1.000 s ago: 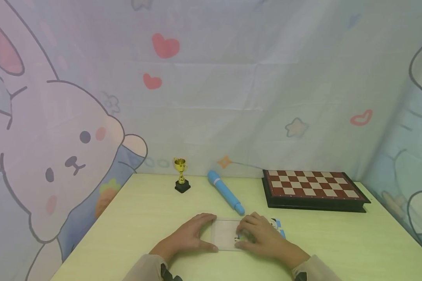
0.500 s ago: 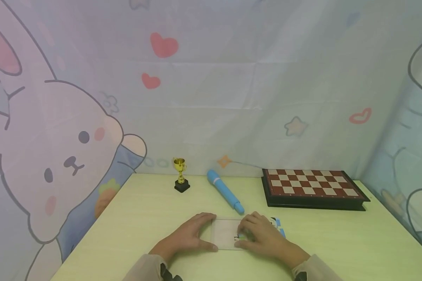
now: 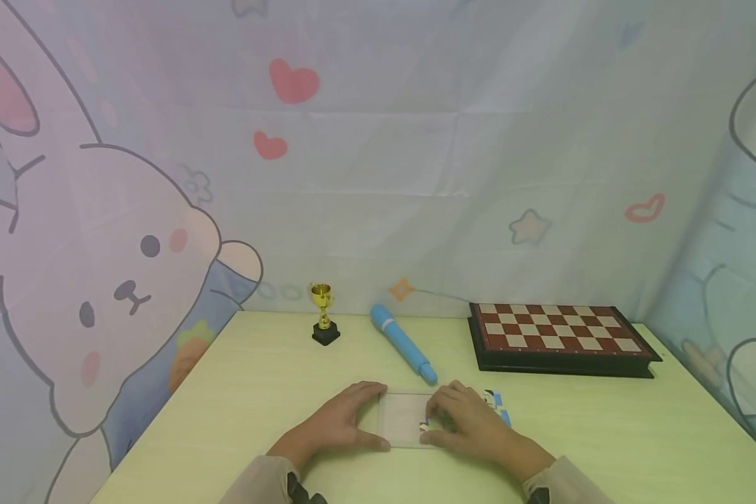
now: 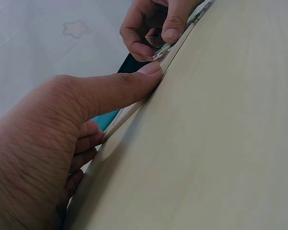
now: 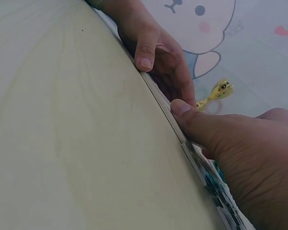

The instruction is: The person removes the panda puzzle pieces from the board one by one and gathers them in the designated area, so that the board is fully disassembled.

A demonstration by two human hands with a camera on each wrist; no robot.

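Observation:
A flat pale board with a clear rim lies on the table between both hands. My left hand grips its left end, thumb at the near edge and fingertips at the far edge. Over the board's right part, my right hand has curled fingers and thumb around a small flat printed piece, mostly hidden under them. More printed pieces, blue and white, show beyond the right hand. In the left wrist view the left thumb presses along the board's edge, close to the right hand.
Behind the hands lies a light blue pen-shaped object with a white band. A small gold trophy stands at the back left. A red and white checkered chess box sits at the back right. A printed curtain hangs behind the table.
The printed piece under my right fingers has shifted slightly, and less of its green part shows. Both hands stay nearly in place.

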